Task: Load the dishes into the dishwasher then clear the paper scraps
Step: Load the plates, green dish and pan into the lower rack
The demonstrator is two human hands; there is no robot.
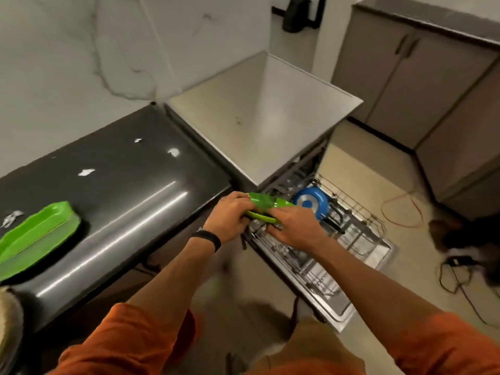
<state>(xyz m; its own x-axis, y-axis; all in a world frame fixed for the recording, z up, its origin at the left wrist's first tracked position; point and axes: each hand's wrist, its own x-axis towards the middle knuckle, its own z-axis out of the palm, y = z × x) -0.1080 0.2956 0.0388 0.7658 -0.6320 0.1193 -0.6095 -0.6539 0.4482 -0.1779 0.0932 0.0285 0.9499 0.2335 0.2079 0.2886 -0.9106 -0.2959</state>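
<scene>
Both hands hold a green leaf-shaped plate [263, 204] over the near end of the pulled-out dishwasher rack [359, 234]. My left hand [230, 216] grips its left edge and my right hand [293, 227] grips its right side. A blue pan [311, 203] stands on edge in the rack just behind the plate. Another green leaf-shaped plate [35, 238] lies on the dark counter [130, 201] at the left. White paper scraps [86, 172] [173, 152] [12, 217] are scattered over that counter.
The dishwasher's steel top [257, 117] stands beside the counter, its open door [324, 299] reaching toward me. Grey cabinets [419, 85] line the right wall. An orange cable [403, 209] and black cords [457, 274] lie on the floor right of the rack.
</scene>
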